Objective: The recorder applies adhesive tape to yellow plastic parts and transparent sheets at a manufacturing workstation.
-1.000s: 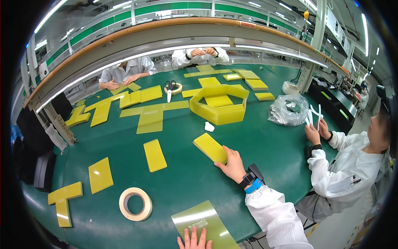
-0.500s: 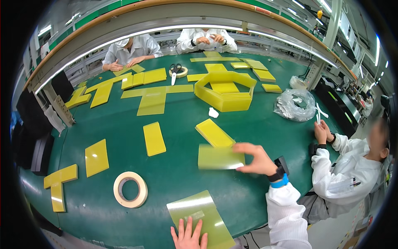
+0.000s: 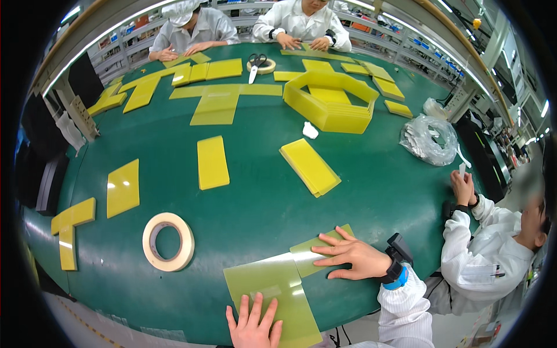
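Note:
My left hand (image 3: 254, 323) lies with spread fingers on a large translucent yellow-green sheet (image 3: 252, 274) at the table's near edge. A faint clear strip shows on that sheet by my fingertips. To its right, my right hand (image 3: 355, 255) rests with outstretched fingers on a smaller yellow-green sheet (image 3: 303, 253). The smaller sheet's left edge meets the large sheet's right edge; whether they overlap slightly I cannot tell. Part of the smaller sheet is hidden under my fingers. Beyond lies a stack of yellow rectangular sheets (image 3: 310, 167). A roll of cream tape (image 3: 187, 243) lies left of the large sheet.
Further yellow stacks (image 3: 213, 163) lie across the green table (image 3: 243, 203). A folded yellow ring-shaped piece (image 3: 342, 119), scissors (image 3: 253, 72) and a clear plastic bag (image 3: 429, 139) are farther back. Two people sit across; another sits at right, holding a white strip.
My right hand has brought the smaller sheet down from the stack toward me and laid it against the large sheet; its fingers have spread. My left hand stays on the large sheet. The view has shifted.

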Tool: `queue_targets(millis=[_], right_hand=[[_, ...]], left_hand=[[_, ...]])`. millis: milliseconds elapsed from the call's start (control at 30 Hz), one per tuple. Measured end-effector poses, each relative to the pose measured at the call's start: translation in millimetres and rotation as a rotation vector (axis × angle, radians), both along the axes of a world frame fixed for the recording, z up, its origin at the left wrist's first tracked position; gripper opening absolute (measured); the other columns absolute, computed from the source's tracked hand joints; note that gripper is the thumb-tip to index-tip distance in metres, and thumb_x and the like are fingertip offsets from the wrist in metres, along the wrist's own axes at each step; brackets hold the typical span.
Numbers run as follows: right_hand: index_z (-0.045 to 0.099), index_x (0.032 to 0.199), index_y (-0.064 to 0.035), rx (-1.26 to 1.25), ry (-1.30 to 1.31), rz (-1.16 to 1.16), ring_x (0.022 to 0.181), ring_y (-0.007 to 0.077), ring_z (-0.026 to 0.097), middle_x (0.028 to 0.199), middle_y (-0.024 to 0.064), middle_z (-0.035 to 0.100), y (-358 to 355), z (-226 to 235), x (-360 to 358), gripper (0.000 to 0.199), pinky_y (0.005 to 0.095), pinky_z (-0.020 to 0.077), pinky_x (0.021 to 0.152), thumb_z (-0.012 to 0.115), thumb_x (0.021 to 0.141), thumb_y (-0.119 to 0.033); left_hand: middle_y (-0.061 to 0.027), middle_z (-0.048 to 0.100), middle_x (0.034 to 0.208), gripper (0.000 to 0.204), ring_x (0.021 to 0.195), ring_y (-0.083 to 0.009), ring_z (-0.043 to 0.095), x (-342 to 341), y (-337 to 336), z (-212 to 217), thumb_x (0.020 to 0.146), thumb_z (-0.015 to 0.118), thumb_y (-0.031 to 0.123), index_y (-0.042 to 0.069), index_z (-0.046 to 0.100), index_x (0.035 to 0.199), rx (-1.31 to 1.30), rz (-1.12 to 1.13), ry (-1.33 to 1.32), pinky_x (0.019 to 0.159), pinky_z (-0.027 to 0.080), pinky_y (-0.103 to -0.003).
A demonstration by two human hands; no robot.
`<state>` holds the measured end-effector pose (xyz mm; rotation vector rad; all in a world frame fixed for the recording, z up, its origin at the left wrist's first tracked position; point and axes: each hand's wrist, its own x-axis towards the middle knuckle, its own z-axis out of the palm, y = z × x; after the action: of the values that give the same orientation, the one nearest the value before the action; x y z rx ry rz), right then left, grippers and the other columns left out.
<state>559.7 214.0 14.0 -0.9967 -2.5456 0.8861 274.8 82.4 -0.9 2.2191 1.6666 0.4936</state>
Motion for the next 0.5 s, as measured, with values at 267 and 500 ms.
queue_targets(millis=[267, 500], right_hand=[[0.067, 0.112, -0.0201, 0.083, -0.126, -0.014, 0.130, 0.0251, 0.044, 0.133, -0.0016, 0.054, -5.3, -6.3, -5.1, 0.026, 0.0570, 0.0248, 0.110, 0.065, 0.086, -0.022], [0.068, 0.109, -0.0184, 0.167, -0.186, -0.027, 0.128, 0.0233, 0.046, 0.130, -0.0006, 0.057, -9.5, -3.7, -10.6, 0.022, 0.0538, 0.0283, 0.109, 0.062, 0.088, -0.022]], left_hand=[[-0.0128, 0.041, 0.143, 0.049, 0.133, -0.0357, 0.035, 1.0, 2.4, 3.7, 0.086, 0.058, 0.025, 0.015, 0.051, 0.133, -0.059, -0.005, 0.044, 0.106, 0.022, -0.059], [-0.0127, 0.040, 0.144, 0.050, 0.134, -0.0354, 0.034, 2.4, 3.0, 2.3, 0.086, 0.057, 0.028, 0.016, 0.051, 0.134, -0.055, -0.020, 0.103, 0.107, 0.020, -0.059]])
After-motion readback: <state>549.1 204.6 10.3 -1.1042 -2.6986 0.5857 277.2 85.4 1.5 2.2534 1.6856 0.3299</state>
